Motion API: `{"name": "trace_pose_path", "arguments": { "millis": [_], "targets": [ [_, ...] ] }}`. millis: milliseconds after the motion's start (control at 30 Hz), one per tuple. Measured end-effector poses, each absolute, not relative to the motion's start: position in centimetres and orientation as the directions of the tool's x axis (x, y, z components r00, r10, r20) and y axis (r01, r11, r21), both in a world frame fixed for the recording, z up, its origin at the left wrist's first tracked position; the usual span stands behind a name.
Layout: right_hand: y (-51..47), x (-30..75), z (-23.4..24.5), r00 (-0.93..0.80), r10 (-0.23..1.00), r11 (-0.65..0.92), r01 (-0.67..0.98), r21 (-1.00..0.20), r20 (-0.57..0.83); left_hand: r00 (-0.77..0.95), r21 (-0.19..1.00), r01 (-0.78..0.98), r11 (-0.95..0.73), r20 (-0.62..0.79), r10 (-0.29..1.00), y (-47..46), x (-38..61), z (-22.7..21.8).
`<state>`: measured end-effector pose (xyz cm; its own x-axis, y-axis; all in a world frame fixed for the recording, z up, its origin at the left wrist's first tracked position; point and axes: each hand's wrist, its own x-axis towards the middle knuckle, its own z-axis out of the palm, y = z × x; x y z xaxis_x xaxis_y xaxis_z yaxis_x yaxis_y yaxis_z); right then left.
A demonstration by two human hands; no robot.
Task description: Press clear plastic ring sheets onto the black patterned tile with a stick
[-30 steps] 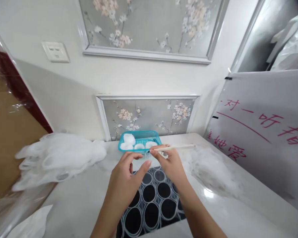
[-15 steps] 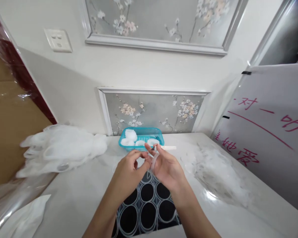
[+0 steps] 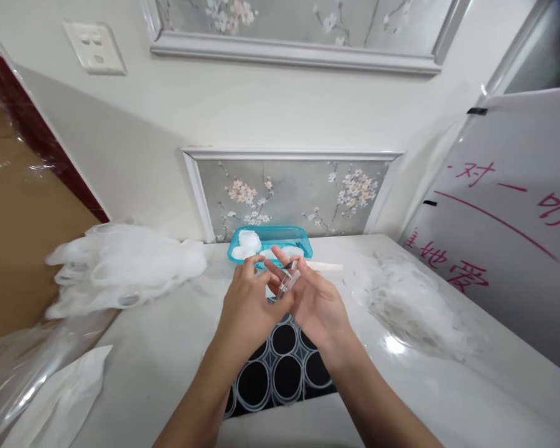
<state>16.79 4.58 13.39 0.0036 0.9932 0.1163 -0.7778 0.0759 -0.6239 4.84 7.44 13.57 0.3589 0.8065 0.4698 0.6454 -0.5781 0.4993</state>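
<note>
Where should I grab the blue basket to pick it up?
I'd hold the blue basket by its rim at both short ends, coming from left and right. It's long and low, its back stands close to the wall, and white lumps sit inside, so lifting it level seems safest.

Bright light leaves a glare spot on the glossy table (image 3: 378, 404) and a soft diagonal wall (image 3: 280, 115) shadow, with wide-angle stretching toward the edges.

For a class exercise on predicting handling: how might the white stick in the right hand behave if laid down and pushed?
The white stick is probably stiff, as its exposed length looks straight. It is likely light, being slender. On the glossy tabletop it would likely slide; it might roll, though its cross-section is unclear.
</note>
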Motion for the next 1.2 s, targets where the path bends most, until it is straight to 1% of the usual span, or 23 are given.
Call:
{"name": "trace_pose_path", "arguments": {
  "millis": [100, 200, 300, 400, 467, 533, 600, 667, 733, 800, 833, 867, 933, 967, 1000, 1033, 1067, 1133, 1200],
  "targets": [
    [5.3, 16.4, 12.6, -0.024, 0.998, 0.019, -0.768, -0.641, 0.059, 0.396, 0.424, 0.679, -0.599, 0.475, 0.786, 8.5, 5.2, 13.0],
    [6.0, 16.1, 11.9, -0.03, 0.998, -0.057, -0.792, -0.608, -0.054, 0.35, 0.419, 0.724, -0.548, 0.462, 0.815, 10.0, 5.1, 12.3],
    [6.7, 16.0, 11.3, -0.03, 0.98, -0.128, -0.854, -0.505, -0.197, 0.26, 0.47, 0.753, -0.461, 0.43, 0.864, 11.8, 4.3, 11.6],
    [7.3, 15.7, 10.8, -0.099, 0.946, -0.216, -0.902, -0.373, -0.307, 0.132, 0.503, 0.794, -0.342, 0.407, 0.904, 13.4, 2.9, 11.5],
    [7.6, 15.5, 10.2, -0.134, 0.919, -0.261, -0.912, -0.317, -0.371, 0.043, 0.517, 0.815, -0.262, 0.397, 0.917, 14.2, 1.6, 11.6],
    [8.1, 15.4, 9.4, -0.125, 0.898, -0.264, -0.92, -0.289, -0.422, -0.021, 0.548, 0.812, -0.202, 0.372, 0.928, 14.8, 0.3, 11.9],
    [8.6, 15.4, 8.4, -0.088, 0.876, -0.243, -0.93, -0.276, -0.475, -0.051, 0.601, 0.779, -0.182, 0.349, 0.936, 15.3, -0.8, 12.0],
    [9.0, 15.5, 7.6, -0.063, 0.845, -0.244, -0.929, -0.278, -0.531, -0.044, 0.667, 0.715, -0.208, 0.34, 0.939, 15.5, -1.5, 12.1],
    [9.0, 15.5, 7.4, -0.054, 0.821, -0.272, -0.912, -0.306, -0.569, 0.008, 0.741, 0.615, -0.271, 0.338, 0.941, 15.3, -1.8, 12.2],
    [8.5, 15.6, 8.0, -0.051, 0.847, -0.295, -0.873, -0.388, -0.529, 0.094, 0.808, 0.487, -0.33, 0.328, 0.94, 14.7, -1.7, 12.6],
    [8.1, 15.5, 8.5, -0.046, 0.884, -0.287, -0.838, -0.464, -0.464, 0.147, 0.834, 0.424, -0.353, 0.322, 0.935, 14.3, -1.6, 12.9],
    [7.5, 15.5, 9.2, -0.032, 0.931, -0.249, -0.785, -0.567, -0.365, 0.202, 0.851, 0.37, -0.374, 0.319, 0.926, 13.8, -1.4, 13.2],
    [6.1, 15.3, 10.6, -0.006, 0.995, -0.085, -0.61, -0.788, -0.103, 0.305, 0.859, 0.306, -0.411, 0.321, 0.897, 12.6, -0.9, 14.1],
    [5.4, 15.2, 11.3, -0.011, 1.0, 0.008, -0.502, -0.865, 0.015, 0.342, 0.852, 0.299, -0.429, 0.324, 0.882, 12.0, -0.7, 14.5],
    [4.8, 15.2, 11.8, -0.021, 0.994, 0.087, -0.4, -0.912, 0.104, 0.367, 0.841, 0.306, -0.447, 0.329, 0.87, 11.5, -0.5, 14.9],
    [4.3, 15.1, 12.1, -0.031, 0.987, 0.14, -0.319, -0.937, 0.158, 0.383, 0.824, 0.321, -0.466, 0.337, 0.86, 11.0, -0.3, 15.2],
    [4.0, 15.1, 12.3, -0.032, 0.983, 0.165, -0.26, -0.951, 0.179, 0.389, 0.806, 0.339, -0.485, 0.35, 0.852, 10.5, -0.1, 15.5],
    [3.8, 15.2, 12.4, -0.005, 0.982, 0.185, -0.198, -0.963, 0.189, 0.388, 0.765, 0.372, -0.526, 0.387, 0.837, 9.8, 0.2, 15.9],
    [3.9, 15.4, 12.3, 0.025, 0.983, 0.186, -0.174, -0.967, 0.184, 0.37, 0.731, 0.39, -0.56, 0.432, 0.822, 9.3, 0.3, 16.1]
  ]
}}
